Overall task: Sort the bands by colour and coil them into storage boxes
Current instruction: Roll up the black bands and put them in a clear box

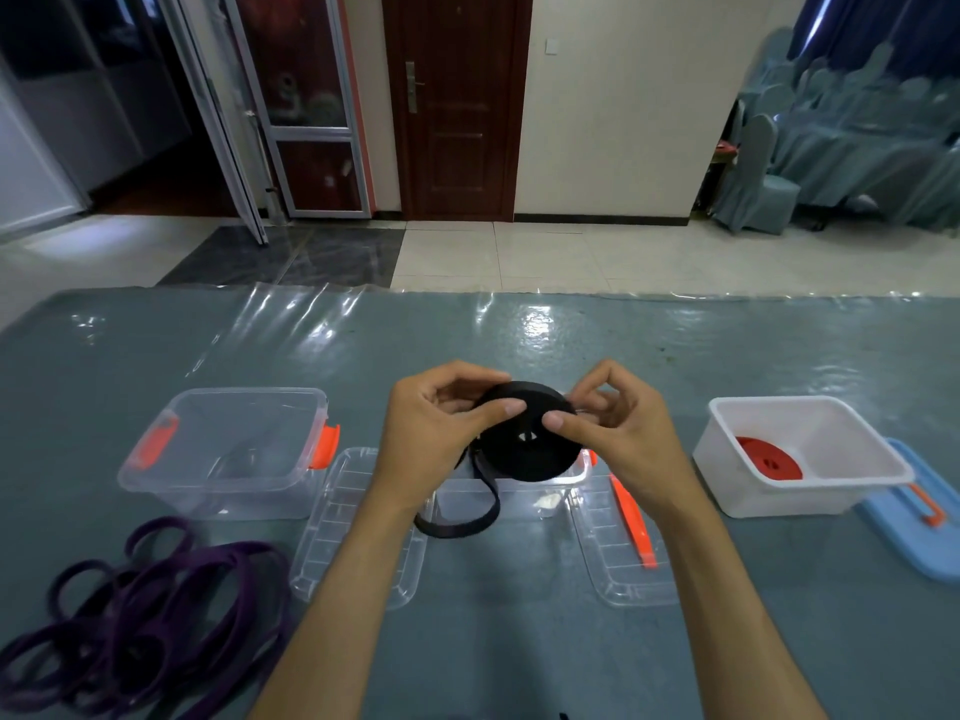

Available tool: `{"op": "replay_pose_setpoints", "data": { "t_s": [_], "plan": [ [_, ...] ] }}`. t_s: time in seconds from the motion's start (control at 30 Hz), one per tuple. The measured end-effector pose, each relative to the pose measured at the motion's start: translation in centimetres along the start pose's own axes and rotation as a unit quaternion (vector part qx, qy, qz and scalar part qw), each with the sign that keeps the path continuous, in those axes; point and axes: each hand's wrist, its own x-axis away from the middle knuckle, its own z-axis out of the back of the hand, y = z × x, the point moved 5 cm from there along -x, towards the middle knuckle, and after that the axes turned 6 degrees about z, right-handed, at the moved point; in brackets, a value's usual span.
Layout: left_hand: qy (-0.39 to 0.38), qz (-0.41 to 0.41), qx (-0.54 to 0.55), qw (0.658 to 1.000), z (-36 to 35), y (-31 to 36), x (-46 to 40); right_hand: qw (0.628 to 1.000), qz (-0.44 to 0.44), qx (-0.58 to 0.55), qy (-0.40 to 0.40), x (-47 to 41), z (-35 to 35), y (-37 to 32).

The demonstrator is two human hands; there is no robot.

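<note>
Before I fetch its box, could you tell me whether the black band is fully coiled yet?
Not fully. The black band is mostly a tight disc gripped by both hands, but a loose tail hangs below it.

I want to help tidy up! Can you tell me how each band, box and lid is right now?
Black band: mostly coiled, tail hanging loose.
Left hand: pinches the coil.
Right hand: pinches the coil.
Purple bands: loose, tangled on the table.
Red band: coiled inside the white box.
Left clear box: open.
Middle clear box: open.
Clear lids: off.
Blue lid: off.
</note>
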Motion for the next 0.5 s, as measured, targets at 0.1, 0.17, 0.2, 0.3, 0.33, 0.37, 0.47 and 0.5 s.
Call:
{"op": "replay_pose_setpoints", "data": {
  "t_s": [0.1, 0.17, 0.2, 0.3, 0.33, 0.37, 0.47, 0.5],
  "plan": [
    [-0.006, 0.011, 0.015, 1.000, -0.1, -0.4, 0.3, 0.999, 0.020, 0.020, 0.020, 0.1, 0.1, -0.2],
    [-0.036, 0.023, 0.010, 0.999, 0.0, -0.5, 0.4, 0.996, 0.046, 0.043, 0.058, 0.1, 0.3, -0.4],
    [-0.037, 0.019, 0.001, 0.999, 0.2, -0.5, 0.4, 0.996, 0.046, 0.039, 0.063, 0.1, 0.3, -0.2],
    [0.023, 0.013, -0.017, 1.000, 0.9, -0.4, 0.6, 1.000, -0.007, 0.008, 0.016, 0.2, -0.3, 0.4],
    [0.042, 0.017, -0.014, 0.999, 0.9, -0.5, 0.7, 1.000, -0.021, 0.000, 0.001, 0.2, -0.4, 0.5],
    [0.050, 0.022, -0.007, 0.998, 0.9, -0.6, 0.9, 1.000, -0.025, 0.001, -0.002, 0.2, -0.5, 0.5],
    [0.004, 0.038, 0.021, 0.999, 0.9, -0.9, 1.1, 0.999, 0.018, 0.035, 0.033, 0.2, 0.1, 0.1],
    [-0.016, 0.043, 0.025, 0.999, 0.9, -0.8, 1.0, 0.998, 0.025, 0.041, 0.044, 0.3, 0.3, 0.1]
  ]
}}
